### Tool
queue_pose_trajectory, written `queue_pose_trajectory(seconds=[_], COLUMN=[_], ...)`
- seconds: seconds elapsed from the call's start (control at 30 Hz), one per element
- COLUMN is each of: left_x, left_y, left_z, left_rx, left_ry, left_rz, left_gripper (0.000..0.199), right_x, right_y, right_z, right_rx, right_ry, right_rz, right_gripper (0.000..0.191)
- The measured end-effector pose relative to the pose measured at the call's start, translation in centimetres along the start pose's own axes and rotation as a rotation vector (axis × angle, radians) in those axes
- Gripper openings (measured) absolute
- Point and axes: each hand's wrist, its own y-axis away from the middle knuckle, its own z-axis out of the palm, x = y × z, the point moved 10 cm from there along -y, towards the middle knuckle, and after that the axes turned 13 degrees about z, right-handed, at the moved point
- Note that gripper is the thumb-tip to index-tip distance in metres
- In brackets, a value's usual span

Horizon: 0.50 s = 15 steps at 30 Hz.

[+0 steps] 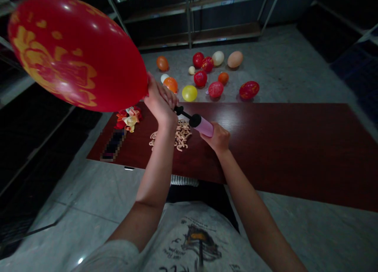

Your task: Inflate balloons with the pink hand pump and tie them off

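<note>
A large inflated red balloon (118, 63) with yellow printed figures fills the upper left. My left hand (161, 100) is closed at its neck, fingers wrapped close to the black end of a balloon pump; the neck itself is mostly hidden. The pump's pink barrel (205, 127) is gripped in my right hand (218, 138), a black rod showing between barrel and left hand. Beneath my left forearm lies a pile of thin beige uninflated balloons (183, 136). Farther left on the table are several limp coloured balloons (131, 118).
A dark red-brown table (289, 146) spans in front of me. On its left end rests a blurred-out phone-like object (113, 145). Several inflated balloons (200, 78) lie on the grey floor beyond, before metal shelving (189, 17). Dark crates (358, 71) stand at right.
</note>
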Motion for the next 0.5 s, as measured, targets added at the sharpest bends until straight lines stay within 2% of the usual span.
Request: queue_pose_trajectory(seconds=[0.13, 0.23, 0.33, 0.5], left_x=[-4.7, -6.4, -6.5, -5.2], left_y=[3.0, 4.0, 4.0, 3.2], left_z=[-0.2, -1.0, -2.5, -5.6], left_rx=[0.002, 0.011, 0.043, 0.068], left_ry=[-0.027, -0.013, -0.005, -0.017], left_rz=[-0.124, -0.166, -0.189, -0.213], left_gripper=[0.057, 0.057, 0.057, 0.059], right_x=[0.1, 0.0, -0.5, -1.7], right_y=[0.0, 0.0, 0.1, 0.6], right_z=[0.0, 0.1, 0.3, 0.3], right_rx=[0.003, -0.001, -0.023, -0.037], right_ry=[0.010, 0.022, 0.042, 0.094], right_rz=[0.012, -0.006, -0.046, -0.133], right_gripper=[0.042, 0.042, 0.041, 0.038])
